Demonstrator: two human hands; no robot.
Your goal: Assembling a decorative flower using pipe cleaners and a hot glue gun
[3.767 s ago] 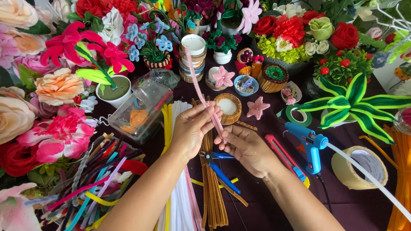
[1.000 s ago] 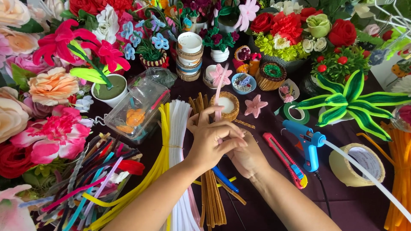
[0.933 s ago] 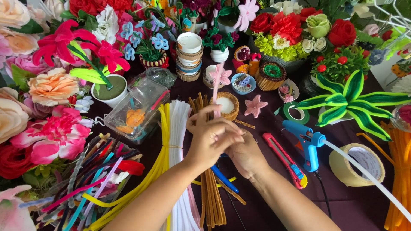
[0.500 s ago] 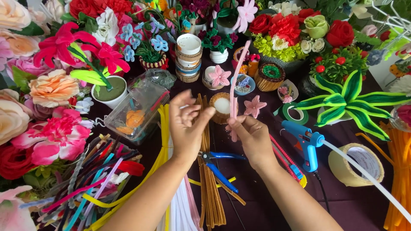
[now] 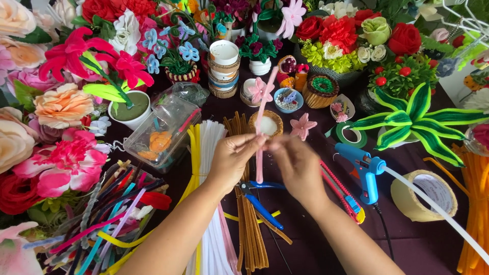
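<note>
Both hands, left hand (image 5: 232,160) and right hand (image 5: 294,162), pinch an upright pink pipe cleaner (image 5: 261,127).

Two bare forearms are seen from above, entering from the lower edge. No sleeves are worn as far as the arms are shown. The left hand (image 5: 232,160) and the right hand (image 5: 295,163) are uncovered; neither gloves nor a watch or bracelet can be made out at the wrists. Rings cannot be told, since the fingers are slightly blurred. The nails seem short and unpainted.
</note>
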